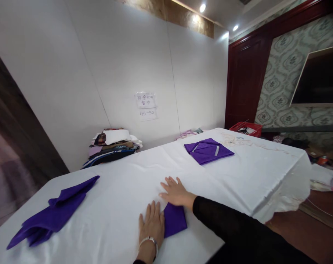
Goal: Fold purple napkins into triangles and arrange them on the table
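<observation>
A small folded purple napkin [175, 220] lies flat on the white-covered table [119, 205] close in front of me. My left hand [152, 224], with a bracelet at the wrist, rests flat along the napkin's left edge, fingers stretched forward. Across its far edge lies my right hand [174, 191], palm down with the fingers spread and pointing left. Part of the napkin is hidden under the hands. To the left is a loose, crumpled purple cloth [54, 212]. Farther off to the right sits another folded purple napkin [209, 151] with pale strips showing on it.
Behind the table's far edge is a pile of folded clothes [113, 145]. Handwritten paper signs [146, 105] hang on the white wall. A red plastic basket [247, 129] stands beyond the far right corner, and a dark screen [319, 79] is mounted on the right wall.
</observation>
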### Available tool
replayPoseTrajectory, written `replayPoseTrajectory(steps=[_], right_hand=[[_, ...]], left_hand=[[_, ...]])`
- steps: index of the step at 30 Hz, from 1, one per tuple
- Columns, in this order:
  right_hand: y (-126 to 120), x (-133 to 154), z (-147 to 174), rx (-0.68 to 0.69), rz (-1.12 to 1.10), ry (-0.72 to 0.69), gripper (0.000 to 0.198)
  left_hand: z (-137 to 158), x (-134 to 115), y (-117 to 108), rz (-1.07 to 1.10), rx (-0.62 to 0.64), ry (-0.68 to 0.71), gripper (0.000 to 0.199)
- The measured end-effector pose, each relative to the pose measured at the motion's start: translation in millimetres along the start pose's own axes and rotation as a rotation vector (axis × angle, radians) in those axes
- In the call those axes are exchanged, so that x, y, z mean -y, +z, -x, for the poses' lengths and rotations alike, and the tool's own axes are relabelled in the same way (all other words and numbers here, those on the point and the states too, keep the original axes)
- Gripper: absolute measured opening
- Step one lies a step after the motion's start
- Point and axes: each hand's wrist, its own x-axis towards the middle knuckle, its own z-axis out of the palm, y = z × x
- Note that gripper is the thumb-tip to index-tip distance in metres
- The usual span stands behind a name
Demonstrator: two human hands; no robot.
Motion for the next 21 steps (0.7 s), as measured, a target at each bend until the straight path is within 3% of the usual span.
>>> replayPoseTrajectory(steps=[3,11,18,21], right_hand=[[15.6,3.5,8.6,0.032,0.006,-0.079,0.07],[9.5,-35.8,-6.3,0.015,0.003,0.046,0.07],[11.7,-42.5,-9.3,0.027,0.017,0.063,0.071],[12.9,-43.0,-9.6,0.03,0.013,0.058,0.072]], left_hand=[[1.7,-0.9,-2.1,-0.03,0.022,0.019,0.051],[5.3,0.0,-2.0,0.026,-0.007,-0.027,0.051],[25.5,41.8,22.1,0.034,-0.009,-0.085,0.052],[29.9,56.8,20.3,0.046,0.009,-0.119,0.051]])
